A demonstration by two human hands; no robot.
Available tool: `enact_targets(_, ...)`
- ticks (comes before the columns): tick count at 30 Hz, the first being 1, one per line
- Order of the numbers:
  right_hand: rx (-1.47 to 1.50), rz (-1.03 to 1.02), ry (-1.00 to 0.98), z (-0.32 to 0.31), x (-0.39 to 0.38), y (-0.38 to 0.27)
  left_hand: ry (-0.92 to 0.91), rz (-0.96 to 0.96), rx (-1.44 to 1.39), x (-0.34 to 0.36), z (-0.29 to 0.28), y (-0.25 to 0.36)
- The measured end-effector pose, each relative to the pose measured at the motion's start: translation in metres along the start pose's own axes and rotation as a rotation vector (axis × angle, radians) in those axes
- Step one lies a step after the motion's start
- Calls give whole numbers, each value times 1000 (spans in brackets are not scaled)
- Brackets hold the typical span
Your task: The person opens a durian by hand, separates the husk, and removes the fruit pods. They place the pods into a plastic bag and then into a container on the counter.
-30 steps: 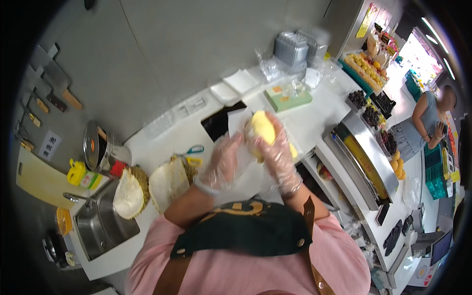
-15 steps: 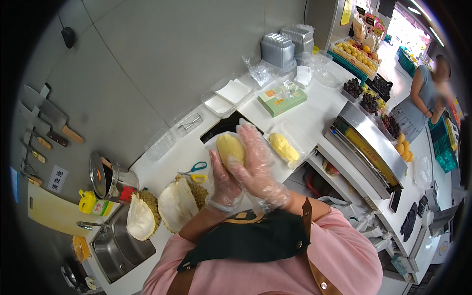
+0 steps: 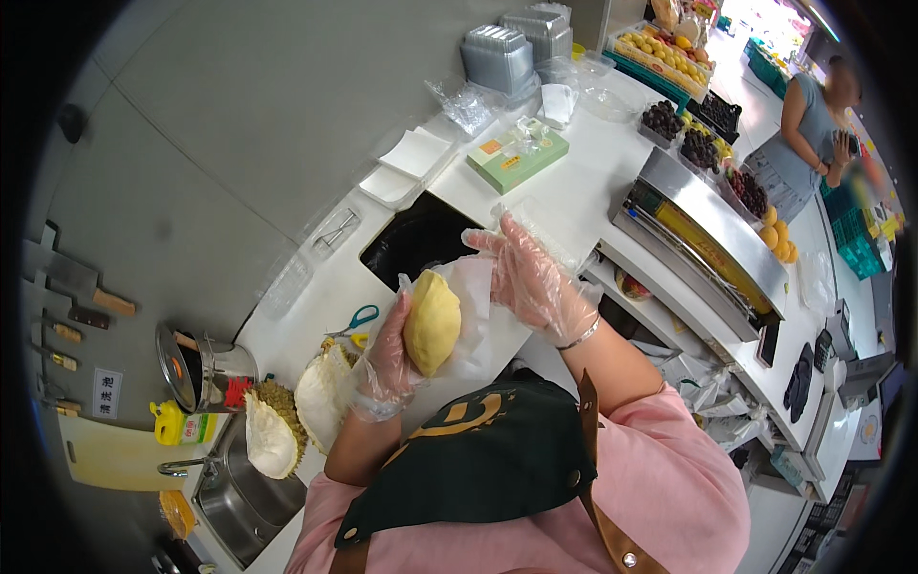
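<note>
My left hand (image 3: 386, 352), in a clear plastic glove, is closed round a plump yellow piece of durian flesh (image 3: 433, 323). A thin white sheet (image 3: 474, 311) lies under and beside the piece, sticking out on its right. My right hand (image 3: 540, 282), gloved too, is apart from the durian flesh, its fingers stretched out near the sheet's upper edge. Whether its fingertips touch the sheet is hard to tell. Behind that hand, clear wrap (image 3: 550, 230) shows on the counter; the second durian piece is hidden there. Empty durian husks (image 3: 323, 387) sit left of my left hand.
A black opening (image 3: 406, 239) is cut into the white counter ahead. Scissors (image 3: 363, 318) lie by the husks, and a steel sink (image 3: 251, 497) is at lower left. White trays (image 3: 390, 185), a green tissue box (image 3: 516, 158) and clear containers (image 3: 497, 59) line the back. Another person (image 3: 803, 134) stands far right.
My hands have parted: the right has drawn off the durian flesh to the right and opened, while the left keeps the piece. The view has shifted, and the black opening shows more.
</note>
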State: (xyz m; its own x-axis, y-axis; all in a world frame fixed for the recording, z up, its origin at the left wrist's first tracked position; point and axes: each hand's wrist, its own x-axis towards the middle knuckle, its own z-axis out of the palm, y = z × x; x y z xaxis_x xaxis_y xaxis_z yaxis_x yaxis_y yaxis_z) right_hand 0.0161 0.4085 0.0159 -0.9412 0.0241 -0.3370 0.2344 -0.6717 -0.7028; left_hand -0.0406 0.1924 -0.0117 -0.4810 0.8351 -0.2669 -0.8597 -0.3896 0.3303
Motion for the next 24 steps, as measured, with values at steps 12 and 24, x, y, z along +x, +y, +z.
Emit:
enact_targets(12, 229, 0, 33, -11, -13, 57, 129, 60, 276, 14, -8, -6)
enact_targets(24, -763, -780, -22, -35, -6, 67, 59, 148, 186, 49, 6, -21)
